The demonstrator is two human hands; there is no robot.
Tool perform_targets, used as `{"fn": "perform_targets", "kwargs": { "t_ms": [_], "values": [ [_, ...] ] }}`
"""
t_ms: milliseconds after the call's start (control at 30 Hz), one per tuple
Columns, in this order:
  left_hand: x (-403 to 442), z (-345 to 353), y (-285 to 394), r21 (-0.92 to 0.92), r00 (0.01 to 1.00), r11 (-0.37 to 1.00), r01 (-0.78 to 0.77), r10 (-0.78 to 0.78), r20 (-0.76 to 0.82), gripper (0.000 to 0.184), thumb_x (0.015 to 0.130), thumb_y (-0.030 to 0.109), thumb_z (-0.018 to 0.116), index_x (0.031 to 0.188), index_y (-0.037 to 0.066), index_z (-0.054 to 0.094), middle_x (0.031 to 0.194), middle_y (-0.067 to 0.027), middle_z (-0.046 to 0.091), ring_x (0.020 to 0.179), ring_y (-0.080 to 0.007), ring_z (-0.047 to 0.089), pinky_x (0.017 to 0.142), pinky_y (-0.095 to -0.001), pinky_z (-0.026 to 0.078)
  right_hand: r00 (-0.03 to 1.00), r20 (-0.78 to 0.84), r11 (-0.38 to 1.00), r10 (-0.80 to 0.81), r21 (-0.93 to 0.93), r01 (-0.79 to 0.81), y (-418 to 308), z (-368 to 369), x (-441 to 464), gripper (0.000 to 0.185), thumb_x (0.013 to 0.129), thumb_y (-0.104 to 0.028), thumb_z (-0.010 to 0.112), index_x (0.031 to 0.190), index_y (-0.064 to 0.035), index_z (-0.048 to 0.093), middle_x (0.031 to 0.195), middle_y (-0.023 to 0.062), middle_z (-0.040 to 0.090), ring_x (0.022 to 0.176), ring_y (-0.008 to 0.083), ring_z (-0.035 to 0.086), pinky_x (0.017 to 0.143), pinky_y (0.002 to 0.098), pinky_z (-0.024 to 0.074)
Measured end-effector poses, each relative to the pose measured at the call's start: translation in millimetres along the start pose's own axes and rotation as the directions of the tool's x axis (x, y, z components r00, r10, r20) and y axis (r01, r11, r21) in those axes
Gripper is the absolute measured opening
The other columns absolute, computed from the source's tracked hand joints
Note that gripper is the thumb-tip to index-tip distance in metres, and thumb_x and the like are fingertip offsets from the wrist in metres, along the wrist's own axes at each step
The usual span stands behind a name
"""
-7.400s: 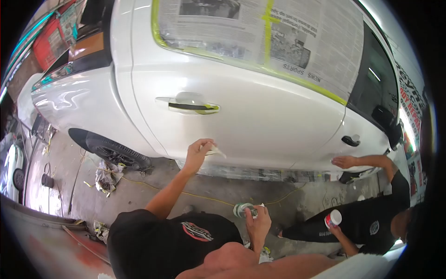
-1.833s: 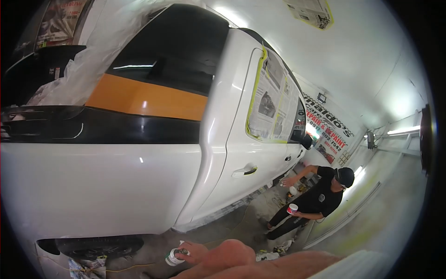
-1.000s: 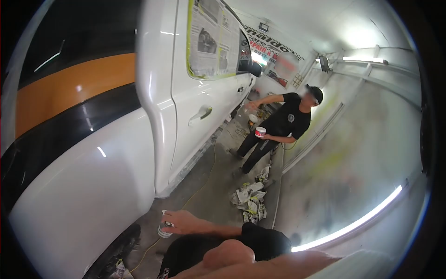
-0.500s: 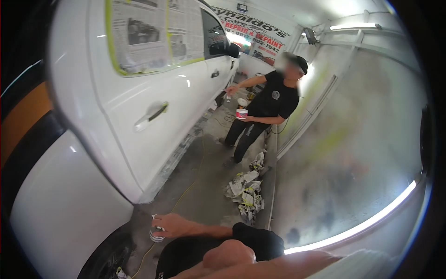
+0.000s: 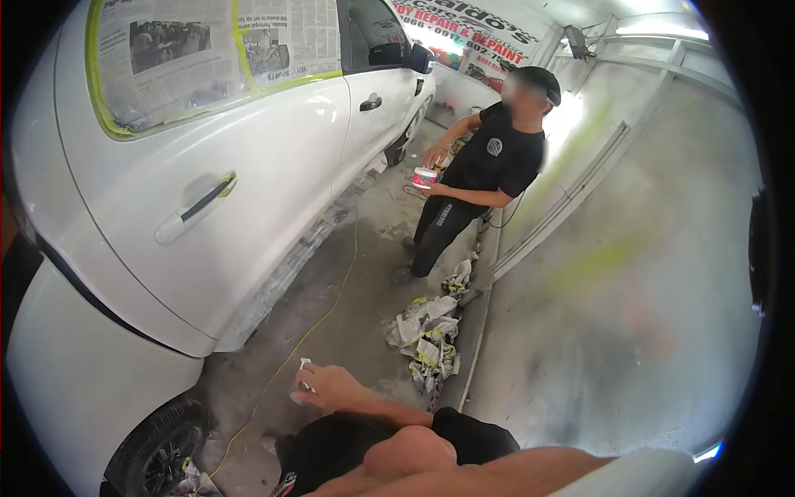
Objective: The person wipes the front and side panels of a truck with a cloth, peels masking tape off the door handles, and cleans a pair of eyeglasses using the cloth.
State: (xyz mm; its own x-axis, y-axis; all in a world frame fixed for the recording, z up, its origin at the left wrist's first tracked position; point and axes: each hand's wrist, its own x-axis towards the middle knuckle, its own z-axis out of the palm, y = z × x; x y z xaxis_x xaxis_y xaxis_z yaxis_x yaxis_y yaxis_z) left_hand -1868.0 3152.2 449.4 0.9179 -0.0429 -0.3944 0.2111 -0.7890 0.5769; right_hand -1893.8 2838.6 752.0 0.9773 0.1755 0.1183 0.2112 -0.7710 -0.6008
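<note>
My right hand (image 5: 327, 386) is closed around a small clear spray bottle (image 5: 298, 396) with a white top, low in the view. Its fingers partly cover the bottle. Beneath it lies the grey floor (image 5: 319, 311). Up and to the left stands a white vehicle (image 5: 273, 174), its nearest door handle (image 5: 199, 203) edged with yellow-green tape. Newspaper (image 5: 170, 62) covers the rear side window inside a taped border. My left hand is out of view.
A person in black (image 5: 489, 161) stands alongside the vehicle holding a red-and-white tub (image 5: 425, 177). Crumpled newspaper (image 5: 426, 327) lies along the base of the paint-stained wall (image 5: 621, 290). A yellow cord (image 5: 319, 319) crosses the floor near the rear wheel (image 5: 161, 451).
My view has shifted, with the vehicle now further left. My right hand, still holding the bottle, appears slightly higher and further right. The other person's free hand has come back to the tub.
</note>
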Motion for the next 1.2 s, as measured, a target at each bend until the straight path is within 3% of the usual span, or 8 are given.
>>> {"fn": "perform_targets", "kwargs": {
  "t_ms": [333,533,767,967,1067,1167,1200],
  "values": [
    [-28,-14,-38,-0.053,0.998,0.997,0.063,-0.063,-0.011,0.03,0.094,0.027,0.068,0.095,-0.002,0.072,0.092,-0.024,0.074,0.087,-0.0394,0.073,0.078,-0.0478,0.056,0.996,-0.06,0.998,-0.069,-0.019,0.068,-27,11,12,0.037,0.096,-0.041,0.069,0.107,-0.0063,0.062,0.101,0.0157,0.065,0.08,0.0388,0.069,0.067,0.0487,0.0547],
    [-40,-18,-91,-0.077,0.99,0.987,0.144,-0.144,0.014,0.03,0.095,0.027,0.068,0.096,-0.002,0.072,0.092,-0.0243,0.074,0.087,-0.0395,0.073,0.077,-0.0479,0.055,0.997,-0.053,0.998,-0.061,-0.029,0.06,-63,33,34,0.031,0.093,-0.036,0.074,0.106,-0.0087,0.068,0.099,0.0123,0.066,0.08,0.0367,0.069,0.066,0.0458,0.0549],
    [-85,-6,-171,-0.011,0.937,0.938,0.345,-0.344,0.064,0.03,0.096,0.027,0.067,0.096,-0.003,0.072,0.092,-0.0245,0.073,0.087,-0.0397,0.073,0.077,-0.048,0.055,0.997,-0.004,0.997,-0.079,-0.014,0.079,-82,53,46,0.029,0.091,-0.034,0.076,0.102,-0.0081,0.068,0.097,0.0117,0.066,0.079,0.0368,0.068,0.065,0.0454,0.0548],
    [-142,14,-189,0.025,0.872,0.875,0.483,-0.483,0.078,0.031,0.097,0.027,0.066,0.096,-0.003,0.072,0.092,-0.0248,0.073,0.087,-0.0398,0.073,0.077,-0.0481,0.055,0.993,0.025,0.993,-0.114,0.03,0.113,-66,49,59,0.03,0.091,-0.034,0.077,0.103,-0.0083,0.068,0.097,0.0119,0.067,0.08,0.0376,0.069,0.066,0.0463,0.0552],
    [-148,24,-171,-0.007,0.9,0.9,0.436,-0.436,0.004,0.031,0.097,0.027,0.065,0.097,-0.003,0.071,0.092,-0.0249,0.073,0.087,-0.0399,0.073,0.076,-0.0482,0.055,0.989,0.021,0.987,-0.145,0.068,0.143,-43,34,64,0.031,0.092,-0.036,0.075,0.105,-0.0084,0.067,0.098,0.0125,0.066,0.08,0.0385,0.068,0.066,0.0471,0.0549],
    [-90,9,-117,-0.144,0.95,0.974,0.175,-0.205,-0.235,0.031,0.098,0.027,0.065,0.097,-0.003,0.071,0.092,-0.025,0.073,0.086,-0.0399,0.072,0.076,-0.0482,0.055,0.986,0.028,0.984,-0.165,0.07,0.163,-17,11,65,0.032,0.093,-0.038,0.073,0.106,-0.0085,0.066,0.098,0.0131,0.066,0.079,0.039,0.068,0.066,0.0478,0.0544],
    [-53,-32,-58,-0.275,0.945,0.96,0.053,-0.138,-0.298,0.03,0.099,0.025,0.064,0.098,-0.005,0.071,0.088,-0.0264,0.071,0.084,-0.0394,0.072,0.074,-0.0468,0.053,0.986,0.032,0.986,-0.162,0.05,0.16,-8,2,65,0.032,0.092,-0.037,0.074,0.106,-0.0083,0.067,0.099,0.0128,0.067,0.08,0.0386,0.068,0.066,0.0471,0.055]
  ]
}}
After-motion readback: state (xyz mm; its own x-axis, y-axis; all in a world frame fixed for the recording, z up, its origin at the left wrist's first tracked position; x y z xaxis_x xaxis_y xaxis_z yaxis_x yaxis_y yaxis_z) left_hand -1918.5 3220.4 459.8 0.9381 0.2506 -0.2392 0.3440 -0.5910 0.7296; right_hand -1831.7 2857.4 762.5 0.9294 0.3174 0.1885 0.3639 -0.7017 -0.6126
